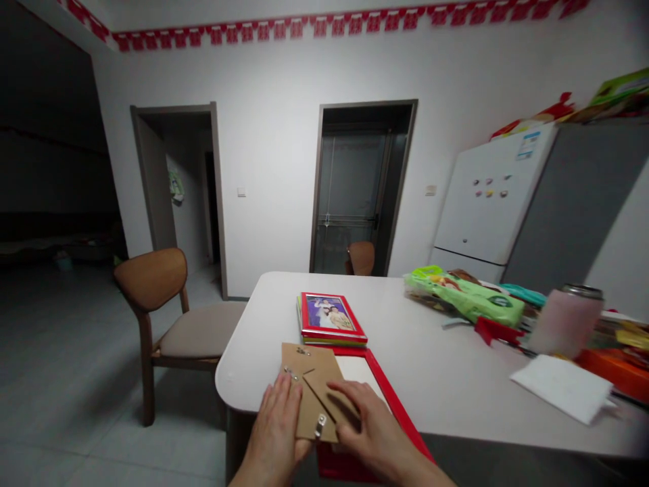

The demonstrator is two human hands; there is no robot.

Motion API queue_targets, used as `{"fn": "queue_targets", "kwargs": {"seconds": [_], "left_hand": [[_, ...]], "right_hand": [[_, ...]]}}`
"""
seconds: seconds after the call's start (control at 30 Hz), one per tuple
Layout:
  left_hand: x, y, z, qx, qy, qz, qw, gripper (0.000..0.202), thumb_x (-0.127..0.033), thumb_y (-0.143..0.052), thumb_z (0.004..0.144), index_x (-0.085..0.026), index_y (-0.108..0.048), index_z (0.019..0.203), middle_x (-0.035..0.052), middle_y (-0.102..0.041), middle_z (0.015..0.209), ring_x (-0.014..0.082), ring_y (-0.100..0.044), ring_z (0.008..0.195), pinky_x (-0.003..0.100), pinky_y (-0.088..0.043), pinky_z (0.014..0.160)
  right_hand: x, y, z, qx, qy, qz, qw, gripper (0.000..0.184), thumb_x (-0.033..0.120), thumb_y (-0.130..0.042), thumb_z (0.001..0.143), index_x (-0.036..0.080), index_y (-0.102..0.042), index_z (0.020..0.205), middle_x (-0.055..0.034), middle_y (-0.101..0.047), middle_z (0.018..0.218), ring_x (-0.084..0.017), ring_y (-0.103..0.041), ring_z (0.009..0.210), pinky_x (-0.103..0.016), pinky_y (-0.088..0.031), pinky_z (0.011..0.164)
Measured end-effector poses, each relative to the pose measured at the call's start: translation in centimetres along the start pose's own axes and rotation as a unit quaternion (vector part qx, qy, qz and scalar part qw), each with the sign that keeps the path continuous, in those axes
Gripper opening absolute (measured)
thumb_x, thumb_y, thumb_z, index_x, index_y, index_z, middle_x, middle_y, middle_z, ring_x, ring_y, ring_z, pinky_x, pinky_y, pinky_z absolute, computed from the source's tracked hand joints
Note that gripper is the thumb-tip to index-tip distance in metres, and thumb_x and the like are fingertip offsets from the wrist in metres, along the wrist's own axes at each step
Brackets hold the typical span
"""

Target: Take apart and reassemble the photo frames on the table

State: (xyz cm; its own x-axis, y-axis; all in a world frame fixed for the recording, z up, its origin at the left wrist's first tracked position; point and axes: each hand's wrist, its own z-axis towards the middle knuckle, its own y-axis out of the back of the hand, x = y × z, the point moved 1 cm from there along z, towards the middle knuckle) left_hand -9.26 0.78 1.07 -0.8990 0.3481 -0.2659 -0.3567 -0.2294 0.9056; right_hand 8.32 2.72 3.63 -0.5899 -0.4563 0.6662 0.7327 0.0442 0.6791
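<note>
A brown cardboard frame backing (310, 382) with a fold-out stand and small metal clips lies across an empty red picture frame (390, 399) at the table's near edge. My left hand (276, 426) rests flat on the backing's left side, fingers stretched out. My right hand (362, 419) lies on its right side, fingers spread over the stand flap. Just beyond sits a short stack of red frames (330, 318); the top one shows a photo of two people.
The white table (430, 379) carries a green packet (464, 294), a pink flask (565, 321), a white napkin (562, 387) and clutter at right. A wooden chair (167, 318) stands at left. A white fridge (494, 203) and two dark doorways are behind.
</note>
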Motion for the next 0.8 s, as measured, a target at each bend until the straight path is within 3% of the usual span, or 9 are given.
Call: {"fn": "queue_targets", "kwargs": {"seconds": [0.13,0.23,0.33,0.53,0.67,0.8], "left_hand": [[-4.3,-0.7,1.3,0.073,-0.014,-0.084,0.994,0.064,-0.026,-0.062,0.061,-0.009,-0.039,0.119,0.0191,-0.03,0.129,0.0284,-0.026,0.12,0.047,-0.024,0.097],[-5.8,-1.4,2.0,0.127,0.013,-0.098,0.987,0.07,-0.029,-0.067,0.059,-0.006,-0.039,0.119,0.0194,-0.028,0.13,0.0275,-0.023,0.121,0.043,-0.02,0.1],[-5.9,-2.1,2.2,0.14,0.018,-0.107,0.984,0.073,-0.035,-0.066,0.06,-0.008,-0.036,0.121,0.0173,-0.025,0.132,0.0257,-0.021,0.122,0.041,-0.017,0.101],[-4.9,-2.4,1.7,0.136,-0.018,-0.108,0.985,0.059,-0.045,-0.055,0.068,-0.013,-0.042,0.117,0.0126,-0.033,0.13,0.0243,-0.023,0.122,0.048,-0.013,0.099],[-4.6,-2.4,1.1,0.142,-0.052,-0.123,0.981,0.073,-0.055,-0.055,0.064,-0.014,-0.037,0.121,0.0116,-0.029,0.132,0.0237,-0.021,0.123,0.047,-0.011,0.1],[-4.3,-2.5,0.8,0.148,-0.079,-0.122,0.978,0.075,-0.052,-0.061,0.06,-0.017,-0.036,0.122,0.0091,-0.031,0.132,0.0231,-0.024,0.122,0.045,-0.013,0.1]], "right_hand": [[-2.8,3.3,-2.0,0.013,-0.063,-0.034,0.997,0.049,0.014,-0.045,0.055,0.018,-0.055,0.102,-0.0067,-0.056,0.104,-0.021,-0.048,0.099,-0.033,-0.033,0.091],[-3.9,4.3,-2.7,0.024,-0.072,-0.066,0.995,0.049,0.015,-0.043,0.055,0.016,-0.055,0.102,-0.0072,-0.058,0.1,-0.02,-0.05,0.096,-0.034,-0.035,0.088],[-5.1,4.0,-2.7,0.023,-0.054,-0.096,0.994,0.05,0.015,-0.043,0.055,0.014,-0.055,0.104,-0.0085,-0.057,0.102,-0.02,-0.049,0.097,-0.033,-0.036,0.088],[-7.0,2.4,-2.3,0.006,-0.015,-0.181,0.983,0.042,0.017,-0.045,0.058,0.014,-0.059,0.098,-0.0106,-0.055,0.105,-0.022,-0.046,0.1,-0.035,-0.034,0.088],[-7.0,2.5,-1.8,0.017,-0.012,-0.2,0.98,0.037,0.022,-0.045,0.064,0.016,-0.059,0.099,-0.0099,-0.055,0.105,-0.022,-0.047,0.098,-0.034,-0.035,0.085],[-7.2,3.2,-0.5,-0.008,-0.026,-0.222,0.975,0.034,0.025,-0.039,0.073,0.016,-0.059,0.099,-0.0096,-0.055,0.104,-0.02,-0.046,0.096,-0.032,-0.034,0.085]]}}
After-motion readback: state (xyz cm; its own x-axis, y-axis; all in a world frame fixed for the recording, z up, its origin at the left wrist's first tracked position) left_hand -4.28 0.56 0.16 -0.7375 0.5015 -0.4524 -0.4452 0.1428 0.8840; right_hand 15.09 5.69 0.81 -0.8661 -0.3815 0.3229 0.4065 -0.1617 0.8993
